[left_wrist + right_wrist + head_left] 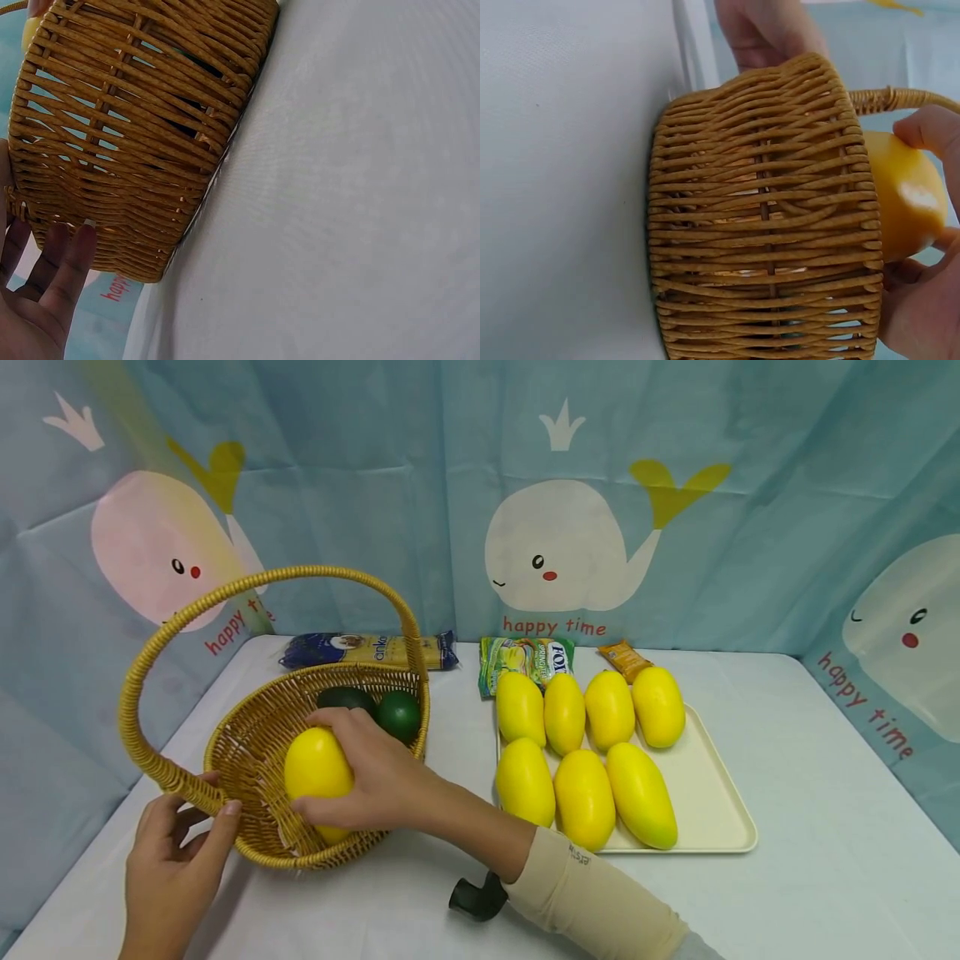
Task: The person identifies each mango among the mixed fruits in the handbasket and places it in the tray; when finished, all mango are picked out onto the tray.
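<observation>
In the head view a wicker basket [300,862] with a tall hoop handle [279,575] stands at the left. Its rim near the handle's left foot is pinched by my left hand [171,864], thumb at the top edge and fingers along the outer wall [112,150]. My right hand [378,772] grips a yellow mango [311,764] over the basket's opening. The right wrist view shows that mango [907,195] level with and just past the rim. Two dark green fruits, perhaps avocados, lie inside: one [347,697] partly covered, another [399,717] beside it.
Several mangoes [585,797] lie on a cream tray [712,793] at the right. Behind are a blue-and-yellow packet [367,649], a green packet [491,664] and an orange packet [624,657]. A black curved object [478,897] is near my right forearm.
</observation>
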A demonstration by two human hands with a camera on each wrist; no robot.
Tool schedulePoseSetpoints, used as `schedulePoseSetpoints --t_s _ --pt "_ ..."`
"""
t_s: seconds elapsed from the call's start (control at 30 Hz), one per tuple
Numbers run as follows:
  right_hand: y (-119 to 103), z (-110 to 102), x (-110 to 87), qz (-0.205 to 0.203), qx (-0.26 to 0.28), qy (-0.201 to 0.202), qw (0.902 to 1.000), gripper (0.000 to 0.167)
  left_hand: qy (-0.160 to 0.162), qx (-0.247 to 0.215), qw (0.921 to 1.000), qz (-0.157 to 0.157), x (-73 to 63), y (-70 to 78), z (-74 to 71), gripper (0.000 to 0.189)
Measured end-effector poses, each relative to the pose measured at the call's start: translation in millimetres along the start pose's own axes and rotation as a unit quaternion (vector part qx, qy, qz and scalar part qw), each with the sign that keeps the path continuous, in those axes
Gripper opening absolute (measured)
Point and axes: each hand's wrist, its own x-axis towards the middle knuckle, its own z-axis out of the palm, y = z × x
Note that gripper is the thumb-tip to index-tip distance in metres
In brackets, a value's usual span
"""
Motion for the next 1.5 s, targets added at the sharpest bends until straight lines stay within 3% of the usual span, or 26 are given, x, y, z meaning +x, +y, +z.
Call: schedulePoseSetpoints --t_s 0.3,0.5,0.63,0.87,1.5 --pt "0 -10 -7.0 -0.021 0.01 0.049 0.9985 0.074 -0.001 -0.001 1.0 0.001 0.5 0.5 -0.5 0.046" --pt "-2 -20 -11.8 -0.033 0.056 0.082 0.9945 0.069 0.002 -0.01 0.9999 0.014 0.6 0.7 -0.1 0.045" --pt "-5 -27 -17.0 -0.037 0.073 0.086 0.9929 0.068 0.002 -0.016 0.9997 0.018 0.8 0.3 -0.4 0.044" --pt "-7 -33 -24.8 -0.034 0.107 0.083 0.9902 0.068 -0.002 -0.002 1.0 -0.004 0.6 0.0 -1.1 0.045" --pt "-6 -57 -61.2 0.011 0.106 0.103 0.9889 0.069 -0.002 -0.003 1.0 -0.002 0.2 1.6 -0.9 0.045"
